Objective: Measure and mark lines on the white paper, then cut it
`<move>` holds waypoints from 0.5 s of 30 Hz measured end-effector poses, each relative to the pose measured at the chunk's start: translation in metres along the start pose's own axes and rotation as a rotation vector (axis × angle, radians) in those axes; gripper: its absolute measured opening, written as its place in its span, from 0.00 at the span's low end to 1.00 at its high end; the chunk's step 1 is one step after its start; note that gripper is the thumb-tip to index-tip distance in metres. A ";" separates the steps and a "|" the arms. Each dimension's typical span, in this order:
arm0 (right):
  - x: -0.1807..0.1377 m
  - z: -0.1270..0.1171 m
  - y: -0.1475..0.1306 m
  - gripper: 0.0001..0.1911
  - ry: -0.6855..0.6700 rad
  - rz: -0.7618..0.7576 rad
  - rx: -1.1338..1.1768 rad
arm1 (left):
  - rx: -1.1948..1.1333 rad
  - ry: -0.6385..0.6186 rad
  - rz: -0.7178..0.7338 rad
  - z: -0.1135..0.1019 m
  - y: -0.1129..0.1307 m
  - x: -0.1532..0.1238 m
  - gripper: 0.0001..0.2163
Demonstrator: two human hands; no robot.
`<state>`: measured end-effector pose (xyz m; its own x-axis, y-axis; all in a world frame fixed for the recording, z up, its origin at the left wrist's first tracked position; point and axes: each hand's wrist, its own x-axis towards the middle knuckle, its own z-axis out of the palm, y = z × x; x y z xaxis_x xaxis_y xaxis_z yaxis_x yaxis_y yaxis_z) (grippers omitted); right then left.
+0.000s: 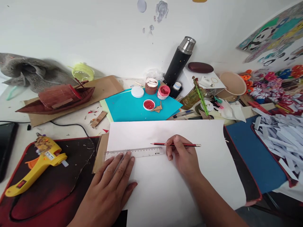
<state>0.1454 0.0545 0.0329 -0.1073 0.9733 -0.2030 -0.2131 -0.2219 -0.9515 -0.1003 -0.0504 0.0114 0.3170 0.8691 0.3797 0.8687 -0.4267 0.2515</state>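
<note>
A large white sheet of paper [170, 176] lies in front of me. A clear plastic ruler [142, 152] rests across its upper left part. My left hand [111, 186] lies flat on the paper, fingers stretched out, fingertips pressing the ruler's lower edge. My right hand [181, 154] pinches a red pencil [163, 144] that lies almost level, its tip pointing left just above the ruler's right end.
A yellow glue gun [40, 164] sits on a dark mat at the left. Behind are a brown model boat [59, 97], teal paper [132, 107] with red paint pots [149, 104], a black flask [180, 61], and white paper strips [281, 135] at the right.
</note>
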 end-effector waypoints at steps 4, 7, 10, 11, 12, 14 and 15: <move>0.000 -0.001 0.001 0.26 0.004 0.004 0.004 | 0.007 -0.006 0.004 0.001 0.000 0.000 0.27; 0.001 -0.001 0.001 0.27 0.008 0.010 -0.001 | 0.007 -0.005 0.004 0.000 0.001 0.000 0.28; 0.001 -0.001 0.001 0.27 0.009 0.010 -0.007 | 0.007 -0.012 0.004 -0.001 0.000 0.001 0.29; 0.001 -0.001 0.001 0.27 0.010 0.011 -0.009 | 0.008 -0.013 0.005 -0.001 0.000 0.001 0.29; 0.001 -0.001 0.001 0.27 0.011 0.012 -0.012 | 0.011 -0.014 0.006 0.000 0.000 0.001 0.29; 0.001 0.000 0.000 0.27 0.013 0.015 -0.012 | 0.016 -0.011 0.007 0.000 0.000 0.001 0.29; 0.000 0.000 0.000 0.27 0.013 0.017 -0.011 | 0.017 -0.010 0.004 0.000 0.000 0.001 0.29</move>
<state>0.1456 0.0549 0.0328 -0.0980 0.9702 -0.2216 -0.2003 -0.2374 -0.9505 -0.1000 -0.0496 0.0116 0.3239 0.8698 0.3722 0.8739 -0.4258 0.2346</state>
